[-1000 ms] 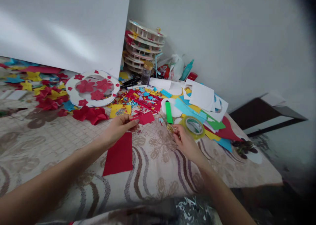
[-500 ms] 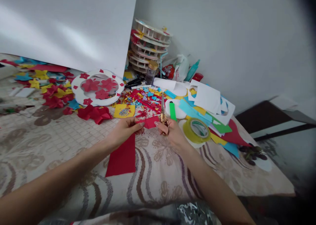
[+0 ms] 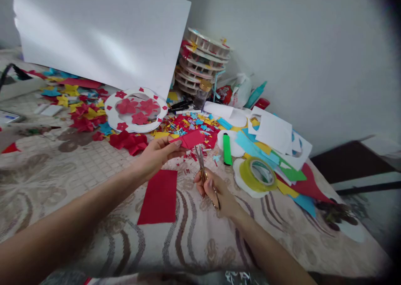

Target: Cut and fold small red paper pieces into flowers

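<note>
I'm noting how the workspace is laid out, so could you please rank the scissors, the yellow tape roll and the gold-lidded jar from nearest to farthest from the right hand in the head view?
1. Scissors: held in the right hand.
2. Yellow tape roll: to the hand's right.
3. Gold-lidded jar: toward the back.

Scissors (image 3: 201, 163) before paper (image 3: 193, 139), perhaps touching
</note>
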### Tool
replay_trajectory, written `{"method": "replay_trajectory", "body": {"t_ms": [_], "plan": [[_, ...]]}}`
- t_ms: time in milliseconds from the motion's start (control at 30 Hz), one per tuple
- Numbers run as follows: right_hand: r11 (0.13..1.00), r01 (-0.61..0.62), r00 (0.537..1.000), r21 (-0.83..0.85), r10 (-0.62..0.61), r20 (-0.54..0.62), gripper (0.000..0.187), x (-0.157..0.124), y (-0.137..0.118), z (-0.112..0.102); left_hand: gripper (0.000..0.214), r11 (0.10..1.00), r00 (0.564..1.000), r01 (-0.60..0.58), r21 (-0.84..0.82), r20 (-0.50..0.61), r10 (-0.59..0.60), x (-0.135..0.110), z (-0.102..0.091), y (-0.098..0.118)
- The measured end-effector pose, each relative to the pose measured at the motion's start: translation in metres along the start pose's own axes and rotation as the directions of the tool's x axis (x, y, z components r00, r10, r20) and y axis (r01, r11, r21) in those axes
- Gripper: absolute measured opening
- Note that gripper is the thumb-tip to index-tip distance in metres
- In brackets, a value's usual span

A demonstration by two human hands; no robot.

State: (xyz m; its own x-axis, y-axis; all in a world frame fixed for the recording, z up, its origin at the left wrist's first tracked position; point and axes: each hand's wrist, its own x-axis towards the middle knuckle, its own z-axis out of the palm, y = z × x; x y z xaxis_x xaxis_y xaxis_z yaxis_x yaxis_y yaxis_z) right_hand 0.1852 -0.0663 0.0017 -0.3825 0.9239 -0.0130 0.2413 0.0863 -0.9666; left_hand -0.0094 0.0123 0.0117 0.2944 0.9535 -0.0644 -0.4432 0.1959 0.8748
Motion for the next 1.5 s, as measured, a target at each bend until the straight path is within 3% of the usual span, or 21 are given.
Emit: {"method": "replay_trajectory", "body": {"t_ms": [167,400,1500], "plan": [[0.999,-0.024,0.998,-0.044,0.027,0.058,0.041,-0.002,-0.008,0.008,0.017,0.999,0.997,0.031,0.013,0.064,-0.032,-0.004,0.002,-0.003],[0.999,-0.036,0.998,0.026,0.035,0.053,0.044,-0.001,-0.006,0.010,0.018,0.995,0.989,0.088,0.049,0.113,-0.093,-0.007,0.005,-0.002],[0.998,-0.048,0.999,0.030,0.048,-0.005,0.049,0.002,-0.002,0.015,0.025,0.993,0.986,0.112,0.022,0.121,-0.114,-0.012,0.010,0.002]]}}
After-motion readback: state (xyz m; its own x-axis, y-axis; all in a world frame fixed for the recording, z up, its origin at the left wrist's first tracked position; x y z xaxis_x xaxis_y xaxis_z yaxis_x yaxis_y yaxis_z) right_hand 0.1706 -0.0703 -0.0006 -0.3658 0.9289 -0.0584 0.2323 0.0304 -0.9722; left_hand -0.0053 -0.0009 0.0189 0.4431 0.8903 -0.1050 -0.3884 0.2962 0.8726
